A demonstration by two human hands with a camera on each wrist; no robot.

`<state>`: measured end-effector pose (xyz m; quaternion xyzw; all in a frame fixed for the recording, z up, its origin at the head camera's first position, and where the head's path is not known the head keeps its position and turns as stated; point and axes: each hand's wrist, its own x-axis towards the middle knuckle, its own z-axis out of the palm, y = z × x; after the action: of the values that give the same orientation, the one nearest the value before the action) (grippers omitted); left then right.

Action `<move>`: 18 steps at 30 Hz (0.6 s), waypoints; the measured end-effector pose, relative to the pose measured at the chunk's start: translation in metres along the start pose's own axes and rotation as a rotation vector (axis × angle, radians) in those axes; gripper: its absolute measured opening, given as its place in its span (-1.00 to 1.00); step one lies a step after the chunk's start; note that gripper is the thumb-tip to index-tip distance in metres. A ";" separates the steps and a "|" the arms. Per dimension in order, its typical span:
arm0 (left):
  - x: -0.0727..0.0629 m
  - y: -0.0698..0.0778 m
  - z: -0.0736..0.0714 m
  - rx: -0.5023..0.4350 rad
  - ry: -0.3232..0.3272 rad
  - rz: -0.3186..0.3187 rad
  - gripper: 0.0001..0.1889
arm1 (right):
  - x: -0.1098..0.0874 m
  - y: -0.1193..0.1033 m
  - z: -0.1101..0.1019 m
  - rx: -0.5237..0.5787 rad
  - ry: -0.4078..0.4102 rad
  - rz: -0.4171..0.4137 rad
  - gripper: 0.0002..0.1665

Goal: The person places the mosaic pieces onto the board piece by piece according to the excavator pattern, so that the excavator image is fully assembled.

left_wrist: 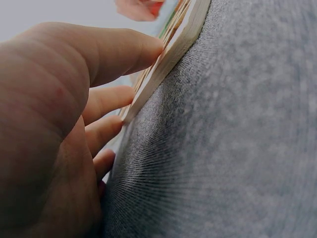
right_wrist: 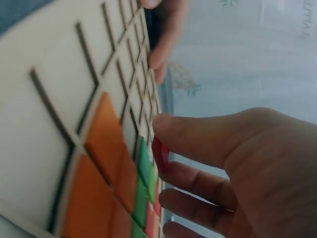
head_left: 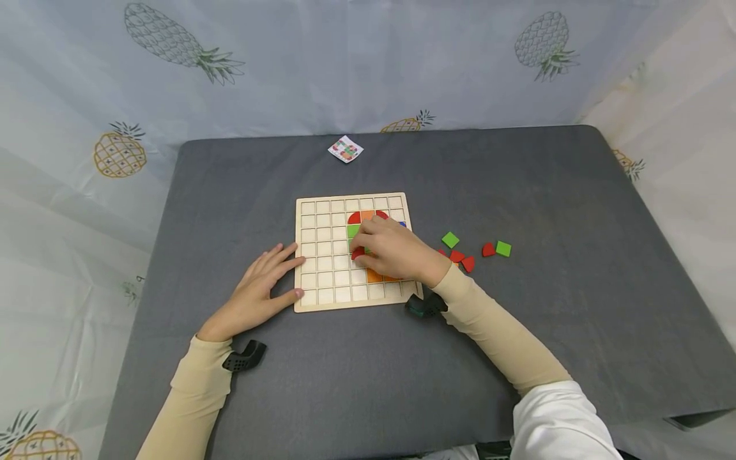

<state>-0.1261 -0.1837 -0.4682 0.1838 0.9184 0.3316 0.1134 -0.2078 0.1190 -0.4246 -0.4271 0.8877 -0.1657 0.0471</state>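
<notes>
A light wooden grid board (head_left: 324, 255) lies on the table. My left hand (head_left: 257, 291) is spread at the board's left edge, its thumb and fingertips touching the rim. Over the middle of the grid, my right hand (head_left: 393, 249) pinches a small red piece (right_wrist: 159, 154) between thumb and index finger, close above the cells. Orange pieces (head_left: 375, 276), green pieces (head_left: 353, 230) and red curved pieces (head_left: 354, 218) fill cells around it. A blue piece (head_left: 402, 224) shows at the right. The right hand hides part of the pattern.
Right of the board lie loose green squares (head_left: 450, 239) and several red pieces (head_left: 468, 264), partly behind the right wrist. A small card (head_left: 345, 149) with a coloured pattern lies at the far edge of the grey table (head_left: 546, 319). A pineapple-print curtain (head_left: 356, 64) hangs behind.
</notes>
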 end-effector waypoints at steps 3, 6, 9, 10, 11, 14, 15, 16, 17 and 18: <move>0.000 0.000 0.001 0.002 0.003 0.002 -0.30 | 0.001 -0.002 0.007 -0.015 -0.013 -0.013 -0.81; 0.000 -0.001 0.001 0.004 0.006 0.003 -0.30 | 0.001 -0.003 0.012 -0.018 -0.010 -0.019 -0.82; 0.000 -0.001 0.001 0.004 0.005 0.001 -0.30 | 0.000 -0.003 0.013 -0.014 -0.010 -0.015 -0.82; 0.000 -0.001 0.001 0.004 0.004 0.001 -0.30 | 0.000 -0.003 0.013 -0.010 -0.012 -0.013 -0.82; 0.000 -0.001 0.001 0.004 0.004 0.000 -0.30 | 0.000 -0.003 0.014 -0.010 -0.014 -0.011 -0.82; 0.001 0.000 0.001 0.007 0.004 -0.001 -0.30 | -0.001 -0.003 0.014 -0.010 -0.018 -0.006 -0.82; 0.001 0.000 0.001 0.007 0.003 -0.002 -0.30 | -0.001 -0.004 0.014 -0.010 -0.020 -0.005 -0.82; 0.001 0.000 0.001 0.007 0.004 -0.002 -0.30 | -0.001 -0.004 0.013 -0.009 -0.022 -0.004 -0.82; 0.001 0.000 0.001 0.008 0.004 -0.002 -0.30 | -0.001 -0.004 0.013 -0.009 -0.023 -0.003 -0.81; 0.001 0.000 0.000 0.009 0.005 -0.002 -0.30 | -0.001 -0.004 0.013 -0.007 -0.026 -0.001 -0.81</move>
<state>-0.1265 -0.1835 -0.4689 0.1826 0.9203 0.3279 0.1106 -0.2014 0.1142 -0.4355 -0.4296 0.8875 -0.1569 0.0569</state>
